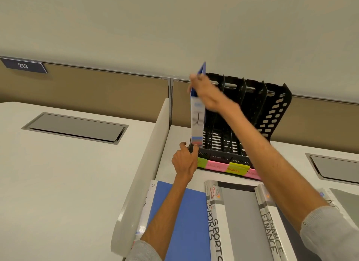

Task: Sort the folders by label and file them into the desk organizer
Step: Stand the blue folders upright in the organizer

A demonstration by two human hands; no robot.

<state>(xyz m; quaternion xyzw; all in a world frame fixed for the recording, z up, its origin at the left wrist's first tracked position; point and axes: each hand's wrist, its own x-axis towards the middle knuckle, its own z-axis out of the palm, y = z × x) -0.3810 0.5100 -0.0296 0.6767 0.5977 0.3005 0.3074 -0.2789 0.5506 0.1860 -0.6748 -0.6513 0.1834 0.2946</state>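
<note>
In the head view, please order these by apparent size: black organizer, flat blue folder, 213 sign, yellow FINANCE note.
1. black organizer
2. flat blue folder (nearer the camera and partly cut off, so less sure)
3. 213 sign
4. yellow FINANCE note

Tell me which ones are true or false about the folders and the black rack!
1. The right hand holds a blue folder upright. True.
2. That folder is at the rack's rightmost slot. False: it is at the leftmost.
3. The left hand lies flat on the desk. False: it grips the rack's front left corner.
4. A SPORTS folder lies on the desk. True.
5. The rack's sticky notes are all blue. False: they are green-yellow and pink.
</note>
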